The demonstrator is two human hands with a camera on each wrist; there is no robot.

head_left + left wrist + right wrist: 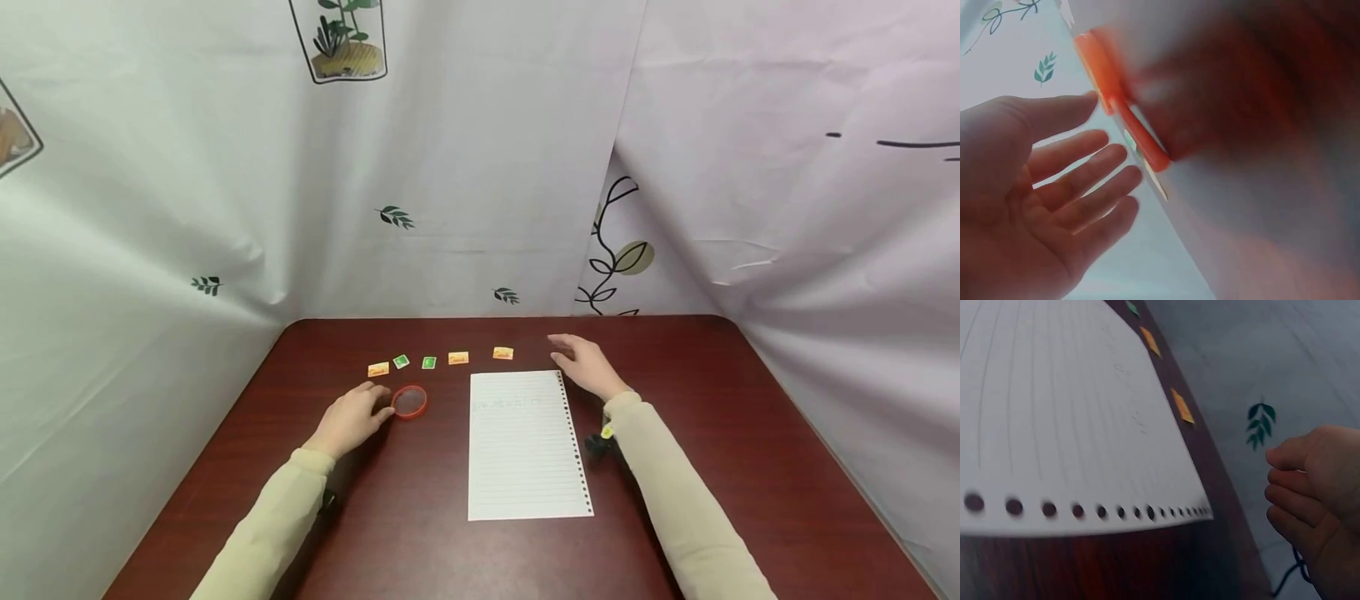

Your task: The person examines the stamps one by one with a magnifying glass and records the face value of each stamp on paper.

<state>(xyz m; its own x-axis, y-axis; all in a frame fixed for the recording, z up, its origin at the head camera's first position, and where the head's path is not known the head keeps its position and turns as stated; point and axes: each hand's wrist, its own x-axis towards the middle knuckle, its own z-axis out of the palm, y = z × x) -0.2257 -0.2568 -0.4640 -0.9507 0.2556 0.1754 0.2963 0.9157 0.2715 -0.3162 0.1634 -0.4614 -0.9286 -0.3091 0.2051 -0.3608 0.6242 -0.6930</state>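
Note:
My left hand (351,419) is beside a red ring-shaped object (410,402) with a greyish middle. Its fingers are loosely spread, and the thumb tip comes right up to the rim of the red ring (1144,134) in the left wrist view. On the other side, my right hand (588,365) holds nothing and is near the upper right corner of a lined sheet of paper (525,458). The fingers of the right hand (1310,494) are relaxed and slightly bent. Faint handwriting runs across the upper part of the sheet, with punched holes down its right edge.
Beyond the ring and sheet lies a row of small stamp-like pieces, some orange (458,358) and some green (429,363). The dark red table (420,533) ends at a white patterned curtain (487,167). A dark object (597,446) shows beside the right sleeve.

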